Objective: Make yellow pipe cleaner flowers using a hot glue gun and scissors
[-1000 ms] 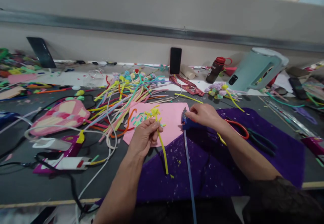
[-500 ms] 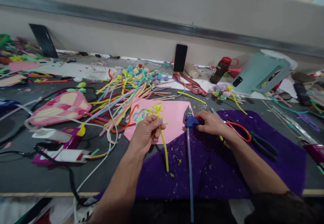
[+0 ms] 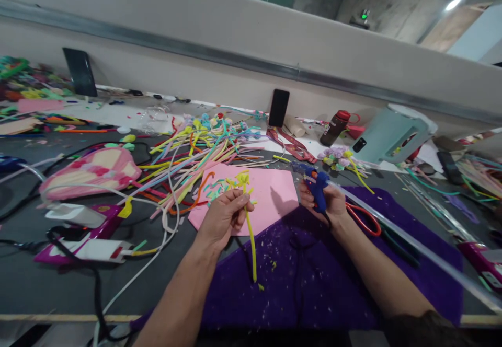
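My left hand (image 3: 227,208) pinches a yellow pipe-cleaner flower (image 3: 252,242), its blossom end up and its stem hanging down over the purple cloth. In my right hand (image 3: 327,198) is a blue hot glue gun (image 3: 319,186), gripped by its handle, with the nozzle pointing left and a long clear glue stick (image 3: 396,234) trailing out of its back past my forearm. Between and behind the hands lies a pink sheet (image 3: 274,190) strewn with small green and yellow pipe-cleaner snippets (image 3: 214,190). Red-handled scissors (image 3: 364,219) rest on the purple cloth (image 3: 266,295) under my right forearm.
Bundled colourful pipe cleaners (image 3: 207,148) spread behind my left hand. A magenta power strip (image 3: 98,224) with plugs and cables lies at left. Along the back stand a phone (image 3: 278,107), a dark bottle (image 3: 335,127) and a pale green kettle (image 3: 394,135).
My right hand has lifted the glue gun off the cloth and turned it, so the glue stick swings from pointing toward me to the right. My left hand keeps its pinch on the flower.
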`<move>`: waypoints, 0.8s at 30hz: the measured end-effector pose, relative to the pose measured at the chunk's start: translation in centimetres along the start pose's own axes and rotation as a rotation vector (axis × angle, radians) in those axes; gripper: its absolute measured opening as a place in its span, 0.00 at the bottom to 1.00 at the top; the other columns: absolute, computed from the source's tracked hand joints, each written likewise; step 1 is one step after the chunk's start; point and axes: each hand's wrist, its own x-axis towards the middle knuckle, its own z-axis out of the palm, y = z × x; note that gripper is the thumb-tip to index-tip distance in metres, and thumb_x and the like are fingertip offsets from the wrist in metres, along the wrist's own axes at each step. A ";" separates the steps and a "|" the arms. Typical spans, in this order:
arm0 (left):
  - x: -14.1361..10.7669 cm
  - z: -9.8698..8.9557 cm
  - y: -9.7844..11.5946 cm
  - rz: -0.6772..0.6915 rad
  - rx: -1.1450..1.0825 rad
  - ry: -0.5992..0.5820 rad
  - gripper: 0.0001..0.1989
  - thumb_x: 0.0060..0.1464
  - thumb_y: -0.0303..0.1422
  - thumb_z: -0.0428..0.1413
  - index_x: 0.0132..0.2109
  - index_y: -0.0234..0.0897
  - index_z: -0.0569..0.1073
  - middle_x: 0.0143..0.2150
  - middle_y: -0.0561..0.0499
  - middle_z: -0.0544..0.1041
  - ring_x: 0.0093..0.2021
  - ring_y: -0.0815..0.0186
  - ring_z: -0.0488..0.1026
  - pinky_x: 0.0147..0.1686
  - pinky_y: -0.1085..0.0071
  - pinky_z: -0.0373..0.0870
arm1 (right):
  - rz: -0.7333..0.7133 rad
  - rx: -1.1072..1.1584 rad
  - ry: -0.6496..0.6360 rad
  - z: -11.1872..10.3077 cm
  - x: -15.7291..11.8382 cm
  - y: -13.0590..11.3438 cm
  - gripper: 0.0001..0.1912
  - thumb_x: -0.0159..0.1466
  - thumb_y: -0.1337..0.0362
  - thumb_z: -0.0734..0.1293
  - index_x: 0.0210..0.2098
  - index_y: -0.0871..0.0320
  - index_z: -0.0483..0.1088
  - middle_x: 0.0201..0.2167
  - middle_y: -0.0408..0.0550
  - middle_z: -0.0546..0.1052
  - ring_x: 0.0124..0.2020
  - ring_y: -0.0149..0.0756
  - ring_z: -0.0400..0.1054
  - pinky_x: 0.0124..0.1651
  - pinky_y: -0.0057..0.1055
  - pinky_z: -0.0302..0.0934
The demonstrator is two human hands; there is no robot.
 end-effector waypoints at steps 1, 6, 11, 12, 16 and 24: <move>0.0 0.0 0.0 0.001 0.000 -0.005 0.11 0.45 0.37 0.57 0.25 0.33 0.68 0.12 0.59 0.63 0.10 0.79 0.52 0.09 0.82 0.45 | -0.006 0.003 0.003 0.3 -0.2 0.0 0.22 0.47 0.51 0.62 0.38 0.56 0.66 0.32 0.48 0.66 0.23 0.29 0.52 0.21 0.26 0.49; -0.5 0.0 -0.1 0.007 -0.036 0.013 0.11 0.45 0.37 0.58 0.26 0.33 0.67 0.14 0.58 0.66 0.09 0.80 0.51 0.08 0.81 0.43 | -0.005 -0.041 -0.034 2.3 -1.4 0.2 0.23 0.45 0.58 0.66 0.41 0.55 0.66 0.32 0.48 0.64 0.22 0.29 0.51 0.22 0.27 0.48; -0.8 0.0 -0.4 0.003 -0.053 -0.022 0.12 0.45 0.38 0.57 0.26 0.32 0.68 0.15 0.57 0.67 0.09 0.80 0.53 0.09 0.81 0.45 | 0.029 -0.217 -0.104 3.3 -2.3 0.9 0.15 0.53 0.57 0.64 0.38 0.58 0.69 0.29 0.49 0.67 0.24 0.34 0.58 0.26 0.32 0.53; -0.7 -0.1 -0.4 -0.017 -0.035 -0.034 0.13 0.46 0.38 0.57 0.26 0.31 0.68 0.12 0.58 0.64 0.09 0.79 0.52 0.09 0.81 0.45 | 0.019 -0.270 -0.103 3.4 -2.4 1.0 0.15 0.54 0.57 0.63 0.39 0.58 0.70 0.30 0.50 0.68 0.24 0.34 0.59 0.26 0.32 0.54; -0.8 -0.1 -0.5 -0.036 -0.048 0.003 0.12 0.45 0.38 0.57 0.25 0.32 0.69 0.13 0.57 0.66 0.09 0.79 0.54 0.10 0.80 0.48 | 0.009 -0.549 -0.096 3.9 -2.8 1.0 0.16 0.59 0.54 0.60 0.35 0.59 0.71 0.27 0.48 0.70 0.26 0.34 0.62 0.34 0.33 0.58; -1.0 0.1 -1.2 -0.013 -0.089 -0.043 0.11 0.43 0.36 0.56 0.24 0.31 0.70 0.15 0.54 0.70 0.09 0.78 0.57 0.10 0.80 0.51 | -0.108 -0.936 -0.051 2.1 -2.9 1.6 0.20 0.60 0.50 0.55 0.24 0.55 0.71 0.31 0.51 0.74 0.35 0.44 0.67 0.34 0.35 0.62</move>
